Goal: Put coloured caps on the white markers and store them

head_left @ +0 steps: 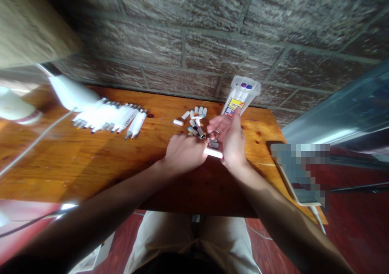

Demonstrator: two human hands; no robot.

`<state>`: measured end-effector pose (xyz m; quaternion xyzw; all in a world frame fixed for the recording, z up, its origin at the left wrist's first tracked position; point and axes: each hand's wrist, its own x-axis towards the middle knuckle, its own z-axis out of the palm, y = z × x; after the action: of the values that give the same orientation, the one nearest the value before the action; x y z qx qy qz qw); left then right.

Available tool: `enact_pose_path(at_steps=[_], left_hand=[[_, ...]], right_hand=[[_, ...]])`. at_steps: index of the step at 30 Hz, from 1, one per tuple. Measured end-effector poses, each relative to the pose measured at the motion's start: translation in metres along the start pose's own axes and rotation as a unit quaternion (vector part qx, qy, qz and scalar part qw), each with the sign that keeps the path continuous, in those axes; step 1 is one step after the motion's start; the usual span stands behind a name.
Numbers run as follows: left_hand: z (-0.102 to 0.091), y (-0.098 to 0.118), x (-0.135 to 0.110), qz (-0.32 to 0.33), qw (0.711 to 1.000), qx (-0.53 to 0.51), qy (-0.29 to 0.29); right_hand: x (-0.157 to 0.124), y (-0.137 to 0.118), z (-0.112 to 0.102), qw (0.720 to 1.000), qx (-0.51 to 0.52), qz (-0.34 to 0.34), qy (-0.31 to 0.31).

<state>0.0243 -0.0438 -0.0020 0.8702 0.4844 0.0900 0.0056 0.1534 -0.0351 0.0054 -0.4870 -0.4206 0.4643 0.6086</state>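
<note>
My left hand (184, 153) is closed around one end of a white marker (213, 153) above the wooden table (91, 160). My right hand (231, 141) is at the marker's other end, palm turned up with the fingers partly curled; a small grey cap (213, 144) lies between the two hands. Several loose marker caps (194, 120) are scattered just beyond my hands. A row of several white markers (112, 119) lies at the table's left.
A clear marker pack (241, 95) leans against the brick wall (212, 35) behind the caps. A white lamp (71, 91) and its cable (33, 144) are at the left. A blurred-out flat device (299, 172) lies at the table's right edge.
</note>
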Motion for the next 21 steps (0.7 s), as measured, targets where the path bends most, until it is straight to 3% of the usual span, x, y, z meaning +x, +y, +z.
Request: enact_pose_path(at_steps=[7,11,14,17,21], left_hand=[[0.000,0.001,0.000,0.009,1.000,0.021,-0.018],[-0.001,-0.001,0.001,0.005,1.000,0.010,0.006],[-0.004,-0.008,0.004,-0.005,0.998,-0.025,0.055],[-0.008,-0.024,0.011,-0.046,0.988,-0.083,0.126],[-0.016,-0.045,0.019,-0.093,0.947,-0.205,0.230]], right_hand=[[-0.001,0.006,-0.001,0.999,-0.042,-0.018,-0.023],[0.003,0.003,-0.001,0.996,-0.051,-0.033,-0.064],[0.012,-0.005,-0.007,0.996,-0.037,-0.047,-0.058],[0.024,-0.010,-0.020,0.998,-0.009,-0.062,-0.002],[0.037,-0.004,-0.034,0.997,-0.028,-0.072,0.020]])
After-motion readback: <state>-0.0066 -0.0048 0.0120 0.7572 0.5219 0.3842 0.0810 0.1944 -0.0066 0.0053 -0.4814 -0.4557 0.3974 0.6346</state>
